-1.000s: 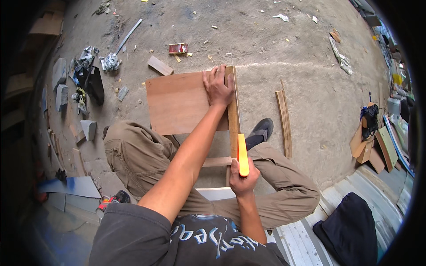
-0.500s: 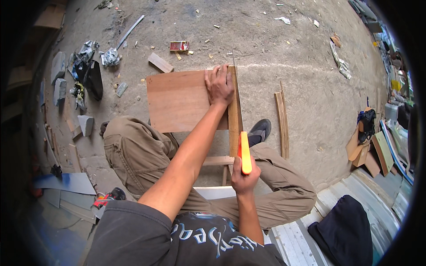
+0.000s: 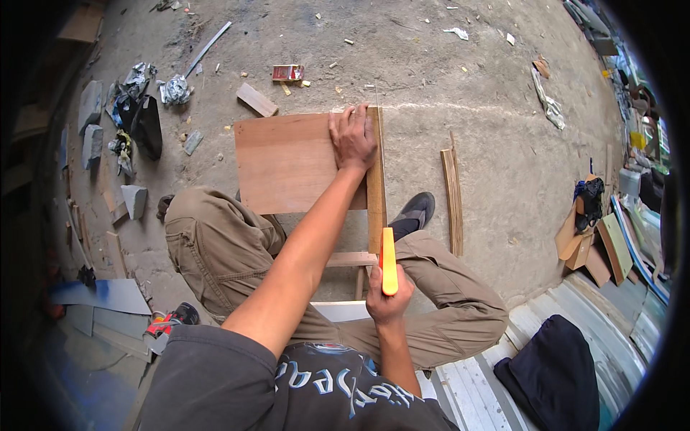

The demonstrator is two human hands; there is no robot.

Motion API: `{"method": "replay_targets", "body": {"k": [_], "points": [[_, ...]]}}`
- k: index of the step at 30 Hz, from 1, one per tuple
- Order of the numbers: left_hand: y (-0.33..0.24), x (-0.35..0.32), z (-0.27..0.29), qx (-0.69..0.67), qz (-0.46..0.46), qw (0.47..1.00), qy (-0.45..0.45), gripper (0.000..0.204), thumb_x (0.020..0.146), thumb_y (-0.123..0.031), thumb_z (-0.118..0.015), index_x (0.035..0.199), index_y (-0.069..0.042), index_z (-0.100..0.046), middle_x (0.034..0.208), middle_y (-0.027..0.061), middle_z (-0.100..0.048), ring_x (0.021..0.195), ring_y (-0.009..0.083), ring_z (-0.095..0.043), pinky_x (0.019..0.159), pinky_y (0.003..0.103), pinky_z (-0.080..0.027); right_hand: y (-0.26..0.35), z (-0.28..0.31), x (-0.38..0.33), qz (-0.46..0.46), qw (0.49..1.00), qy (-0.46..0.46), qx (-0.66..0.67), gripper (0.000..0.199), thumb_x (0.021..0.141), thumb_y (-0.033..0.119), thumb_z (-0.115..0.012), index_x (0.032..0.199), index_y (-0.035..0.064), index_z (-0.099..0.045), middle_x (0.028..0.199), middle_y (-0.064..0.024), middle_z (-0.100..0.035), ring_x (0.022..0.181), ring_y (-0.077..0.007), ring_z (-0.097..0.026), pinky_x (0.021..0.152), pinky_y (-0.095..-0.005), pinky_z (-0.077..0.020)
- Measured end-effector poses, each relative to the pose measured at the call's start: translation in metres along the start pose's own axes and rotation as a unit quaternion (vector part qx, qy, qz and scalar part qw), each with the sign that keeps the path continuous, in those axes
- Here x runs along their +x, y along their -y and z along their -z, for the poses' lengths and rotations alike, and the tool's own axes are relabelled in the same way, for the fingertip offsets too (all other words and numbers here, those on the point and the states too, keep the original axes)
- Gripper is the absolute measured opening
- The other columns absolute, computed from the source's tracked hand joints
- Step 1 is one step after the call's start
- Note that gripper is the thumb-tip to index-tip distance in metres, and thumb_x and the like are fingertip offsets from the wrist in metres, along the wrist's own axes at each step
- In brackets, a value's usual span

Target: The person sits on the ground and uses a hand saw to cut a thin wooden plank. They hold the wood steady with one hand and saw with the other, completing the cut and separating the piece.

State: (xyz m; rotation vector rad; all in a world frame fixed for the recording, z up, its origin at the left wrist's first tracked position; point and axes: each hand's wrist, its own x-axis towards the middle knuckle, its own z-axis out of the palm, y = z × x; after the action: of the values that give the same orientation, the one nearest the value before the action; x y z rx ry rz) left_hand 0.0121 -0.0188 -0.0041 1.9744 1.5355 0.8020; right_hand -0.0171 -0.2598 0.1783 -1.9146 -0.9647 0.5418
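Observation:
My left hand bears down on a reddish-brown wooden board, its fingers bent over the far edge. Along the board's right side runs a narrow wooden strip, next to that hand. My right hand is wrapped round the yellow-and-orange handle of a handsaw. The thin saw blade, seen nearly edge-on, points away from me along the right side of the strip. Whether its teeth are in the wood I cannot tell. Below the board, between my legs, a pale wooden crosspiece shows.
Right of my shoe lie thin wood strips. A wood offcut and a small red box sit beyond the board. Grey blocks and a black bag are at left. Dark cloth lies on metal sheeting at right.
My right hand has drawn the saw back toward me, its handle now lower and more upright in view. My left hand keeps its place on the board.

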Motion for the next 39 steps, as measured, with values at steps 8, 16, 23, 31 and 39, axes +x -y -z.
{"method": "replay_targets", "body": {"k": [8, 16, 23, 31, 39], "points": [[0.002, -0.002, -0.006, 0.003, -0.005, 1.0, -0.017, 0.058, 0.088, -0.045, -0.062, 0.134, -0.01, -0.055, 0.13, 0.0118, -0.058, 0.135, 0.0256, -0.042, 0.122, 0.052, -0.008, -0.012, 0.004, 0.042, 0.06, 0.995, -0.082, -0.003, 0.02, 0.098, 0.011, -0.059, 0.082, -0.0014, -0.057, 0.066, -0.0011, -0.054, 0.059, -0.0083, -0.048, 0.053, -0.0245, -0.0391], [-0.008, 0.01, 0.047, -0.495, 0.126, 0.858, 0.058, 0.053, 0.078, -0.002, -0.08, 0.126, -0.002, -0.058, 0.113, 0.0099, -0.066, 0.105, 0.0164, -0.063, 0.092, 0.028, -0.052, -0.057, -0.043, 0.056, -0.101, 0.984, -0.135, 0.049, 0.029, 0.085, 0.019, -0.081, 0.104, 0.0036, -0.067, 0.074, 0.0027, -0.054, 0.059, -0.005, -0.044, 0.055, -0.0226, -0.0387], [-0.054, -0.051, 0.147, -0.586, 0.094, 0.783, 0.184, 0.05, 0.075, 0.007, -0.078, 0.122, -0.003, -0.063, 0.109, 0.0058, -0.069, 0.103, 0.0159, -0.065, 0.092, 0.031, -0.054, -0.03, -0.039, 0.063, -0.04, 0.961, -0.145, 0.232, 0.032, 0.086, 0.007, -0.078, 0.112, 0.0009, -0.061, 0.101, -0.0026, -0.063, 0.069, -0.0018, -0.045, 0.065, -0.0175, -0.0407], [-0.047, -0.087, 0.191, -0.629, 0.041, 0.756, 0.178, 0.043, 0.074, 0.012, -0.077, 0.11, -0.008, -0.064, 0.11, 0.0045, -0.068, 0.103, 0.0156, -0.066, 0.09, 0.033, -0.055, -0.016, -0.039, 0.042, 0.071, 0.946, -0.069, 0.308, 0.02, 0.09, 0.005, -0.072, 0.098, 0.0005, -0.054, 0.116, -0.0125, -0.067, 0.074, -0.003, -0.055, 0.069, -0.0193, -0.0454], [-0.026, -0.098, 0.207, -0.675, 0.023, 0.695, 0.246, 0.043, 0.073, 0.015, -0.076, 0.107, -0.009, -0.064, 0.11, 0.0044, -0.067, 0.108, 0.0175, -0.064, 0.092, 0.035, -0.056, -0.005, -0.035, 0.02, 0.043, 0.948, -0.033, 0.314, 0.023, 0.087, 0.0, -0.074, 0.099, -0.0001, -0.054, 0.107, -0.01, -0.068, 0.071, -0.0021, -0.051, 0.068, -0.0194, -0.0461]]}}
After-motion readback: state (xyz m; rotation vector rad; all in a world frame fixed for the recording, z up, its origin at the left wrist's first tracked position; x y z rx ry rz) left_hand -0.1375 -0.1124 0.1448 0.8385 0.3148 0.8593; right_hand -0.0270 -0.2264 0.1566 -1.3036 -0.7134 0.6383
